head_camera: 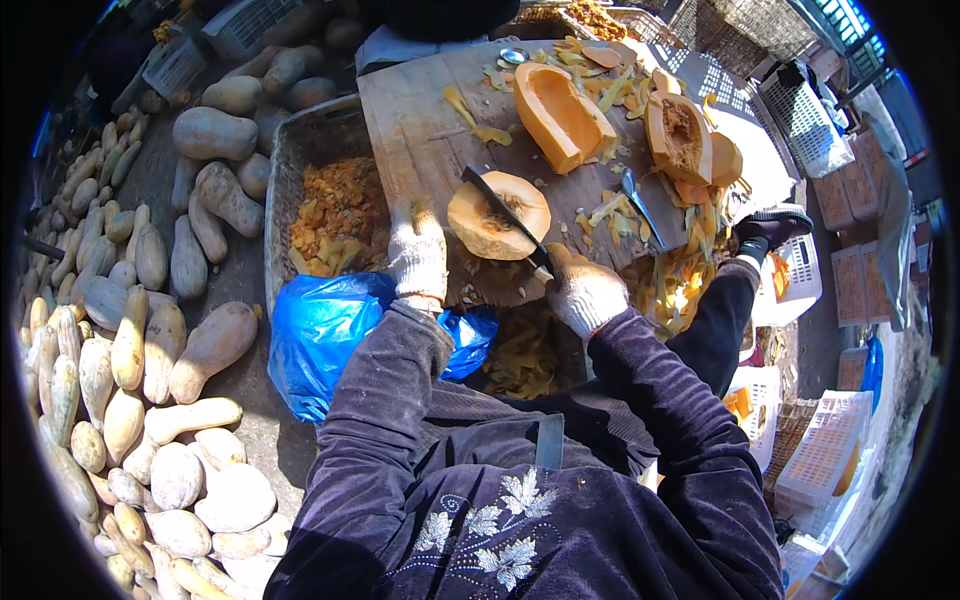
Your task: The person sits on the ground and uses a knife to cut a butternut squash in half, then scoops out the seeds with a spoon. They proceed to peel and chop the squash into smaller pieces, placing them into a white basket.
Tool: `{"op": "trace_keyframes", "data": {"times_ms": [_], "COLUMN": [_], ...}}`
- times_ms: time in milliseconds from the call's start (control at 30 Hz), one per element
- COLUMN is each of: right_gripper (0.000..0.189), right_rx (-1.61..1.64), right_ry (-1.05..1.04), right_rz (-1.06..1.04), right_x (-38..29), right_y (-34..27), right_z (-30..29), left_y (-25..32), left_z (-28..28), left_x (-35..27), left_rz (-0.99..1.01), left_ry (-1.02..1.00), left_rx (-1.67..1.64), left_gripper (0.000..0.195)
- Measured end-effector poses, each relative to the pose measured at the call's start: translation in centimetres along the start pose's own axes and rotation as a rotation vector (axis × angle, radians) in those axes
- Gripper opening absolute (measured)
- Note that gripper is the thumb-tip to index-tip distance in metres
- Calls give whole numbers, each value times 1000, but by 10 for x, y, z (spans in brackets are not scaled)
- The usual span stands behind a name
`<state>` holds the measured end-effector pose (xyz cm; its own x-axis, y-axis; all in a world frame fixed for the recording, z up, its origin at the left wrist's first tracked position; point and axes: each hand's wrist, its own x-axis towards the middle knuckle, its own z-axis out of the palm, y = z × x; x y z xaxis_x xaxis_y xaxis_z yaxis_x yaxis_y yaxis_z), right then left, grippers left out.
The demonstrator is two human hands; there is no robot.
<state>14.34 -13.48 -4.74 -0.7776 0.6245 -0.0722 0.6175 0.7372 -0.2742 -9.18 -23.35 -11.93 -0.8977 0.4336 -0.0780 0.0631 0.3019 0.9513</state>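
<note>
My right hand (587, 289), in a stained knit glove, grips the handle of a knife (501, 204). The dark blade lies across the cut face of a pumpkin piece (478, 232) on the wooden board (420, 157). My gloved left hand (417, 244) is at the board's left edge, beside that piece, with nothing seen in it; the fingers look fairly straight. Farther up the board lie a hollowed pumpkin half (559, 112) and a piece with its seed cavity showing (677, 139). A blue-handled peeler or spoon (641, 206) rests right of the knife.
A crate (281, 165) of pumpkin pulp stands left of the board, with a blue plastic bag (322, 337) at its near end. Peelings (679, 281) hang and pile at the right. Many whole squashes (214, 349) cover the ground leftward; white crates (825, 442) stand at right.
</note>
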Motion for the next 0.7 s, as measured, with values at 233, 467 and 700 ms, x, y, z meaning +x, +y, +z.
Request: {"op": "trace_keyframes", "data": {"times_ms": [233, 467, 700], "right_gripper": [35, 53, 61], "right_rx": [114, 727, 1225], "right_ry": [-173, -395, -253], "right_rz": [112, 321, 360], "right_x": [3, 18, 17], "right_y": [-5, 21, 63], "right_z": [4, 0, 77], "left_y": [44, 0, -18], "left_z": [14, 12, 7], "left_x": [-12, -5, -5], "left_rz": [13, 61, -299], "left_ry": [-264, -243, -241], "left_rx": [359, 70, -606], "left_gripper": [56, 50, 47]}}
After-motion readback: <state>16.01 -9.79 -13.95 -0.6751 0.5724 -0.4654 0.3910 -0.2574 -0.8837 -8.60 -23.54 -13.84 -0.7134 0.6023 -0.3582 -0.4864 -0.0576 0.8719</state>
